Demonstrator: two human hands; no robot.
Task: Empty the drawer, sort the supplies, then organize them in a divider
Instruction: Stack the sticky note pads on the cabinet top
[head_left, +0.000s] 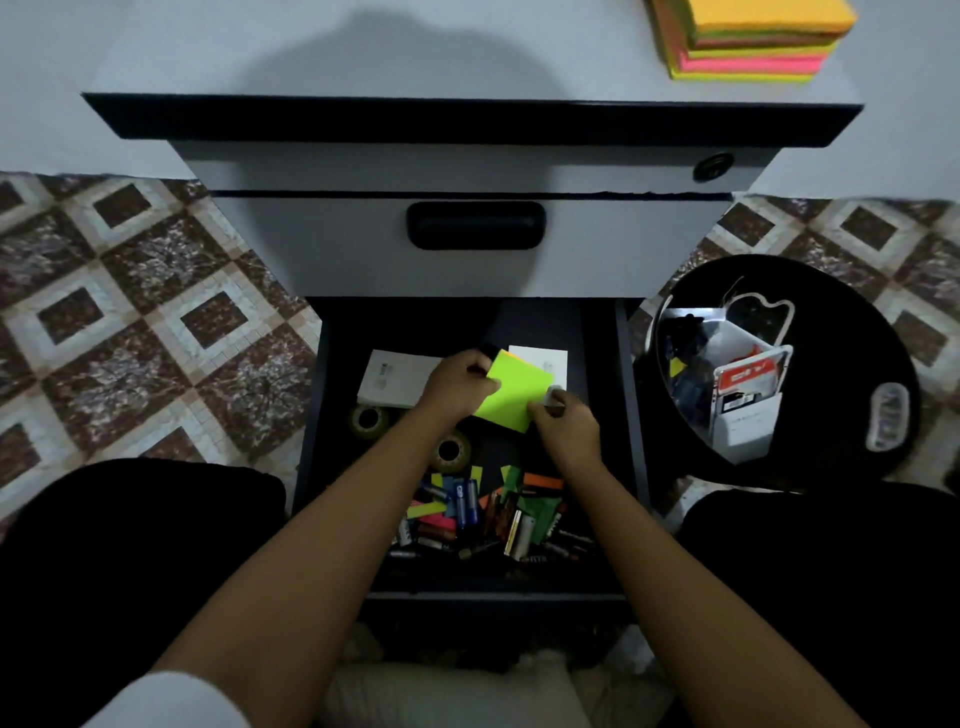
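Note:
The bottom drawer (605, 415) of a grey cabinet stands pulled out between my knees. Over its middle my left hand (457, 382) pinches the upper left edge of a lime-green sticky-note pad (514, 397). My right hand (563, 428) grips the pad's lower right corner and also holds a small white object. Under the hands lie two white cards (395, 376), two tape rolls (369, 421) and, at the near end, a heap of batteries (465, 501), pens and coloured paper tabs. A stack of sticky-note pads (748, 39) sits on the cabinet top.
A black round stool (852, 312) to the right carries a clear divider organizer (737, 374) with several items in it. The upper drawer (475, 226) with a black handle is closed. Patterned floor tiles lie on both sides. My dark-clad knees flank the drawer.

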